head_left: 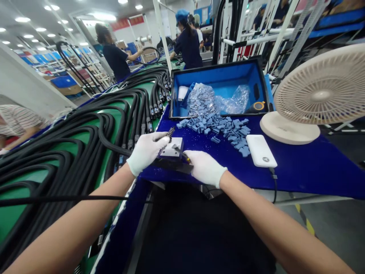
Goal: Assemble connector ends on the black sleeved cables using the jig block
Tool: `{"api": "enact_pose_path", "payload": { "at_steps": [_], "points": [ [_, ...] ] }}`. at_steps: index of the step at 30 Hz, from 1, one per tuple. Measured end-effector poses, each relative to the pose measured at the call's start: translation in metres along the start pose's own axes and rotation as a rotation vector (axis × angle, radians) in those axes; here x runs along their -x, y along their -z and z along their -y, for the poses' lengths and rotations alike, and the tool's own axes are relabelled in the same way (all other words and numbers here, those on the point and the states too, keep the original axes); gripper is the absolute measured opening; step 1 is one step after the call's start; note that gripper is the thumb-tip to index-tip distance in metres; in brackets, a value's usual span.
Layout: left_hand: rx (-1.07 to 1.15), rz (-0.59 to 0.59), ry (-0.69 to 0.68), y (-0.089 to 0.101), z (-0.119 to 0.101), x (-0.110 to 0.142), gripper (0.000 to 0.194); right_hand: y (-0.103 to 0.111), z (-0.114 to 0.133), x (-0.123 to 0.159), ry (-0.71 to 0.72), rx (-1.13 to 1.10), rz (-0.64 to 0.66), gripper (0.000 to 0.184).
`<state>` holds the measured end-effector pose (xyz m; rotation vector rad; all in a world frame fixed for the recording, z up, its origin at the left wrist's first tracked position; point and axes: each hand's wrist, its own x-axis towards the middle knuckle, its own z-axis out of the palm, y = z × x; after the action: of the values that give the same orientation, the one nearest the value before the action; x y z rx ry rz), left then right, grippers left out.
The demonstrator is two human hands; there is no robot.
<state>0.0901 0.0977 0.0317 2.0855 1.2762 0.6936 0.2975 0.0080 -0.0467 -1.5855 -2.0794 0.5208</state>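
The right hand [207, 167] is wrapped round a thin dark tool [187, 158], its tip over a metal block [172, 148]; I can't tell if they touch. The left hand [149, 149] pinches a dark coiled piece [170, 133] at the block's far left corner. It looks like close work at the block; the next move seems to need steady hands. The hands hide most of the tool's handle and the coil's low end. Farther off, blue bits [225, 129] lie too jumbled to count
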Motion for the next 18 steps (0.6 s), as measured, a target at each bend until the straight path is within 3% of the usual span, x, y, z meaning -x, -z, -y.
{"api": "enact_pose_path", "payload": {
  "at_steps": [3, 6, 9, 11, 14, 18],
  "points": [
    [0.116, -0.002, 0.035, 0.004, -0.002, 0.003, 0.048, 0.013, -0.001, 0.013, -0.071, 0.041, -0.118, 0.048],
    [0.172, 0.037, 0.007, 0.005, -0.006, 0.012, 0.047, 0.007, 0.011, 0.022, -0.019, -0.356, -0.143, 0.071],
    [0.128, 0.129, -0.069, 0.005, -0.01, 0.024, 0.045, -0.01, 0.023, 0.023, -0.138, -0.919, -0.112, 0.05],
    [0.062, 0.263, -0.15, 0.003, -0.012, 0.031, 0.039, -0.017, 0.025, 0.021, -0.203, -1.095, -0.154, 0.045],
    [-0.042, 0.378, -0.295, -0.002, -0.015, 0.039, 0.034, -0.015, 0.023, 0.019, -0.119, -1.009, -0.24, 0.061],
    [-0.175, 0.282, -0.428, -0.015, -0.017, 0.05, 0.036, -0.003, 0.025, 0.02, -0.03, -0.927, -0.198, 0.08]
  ]
}}
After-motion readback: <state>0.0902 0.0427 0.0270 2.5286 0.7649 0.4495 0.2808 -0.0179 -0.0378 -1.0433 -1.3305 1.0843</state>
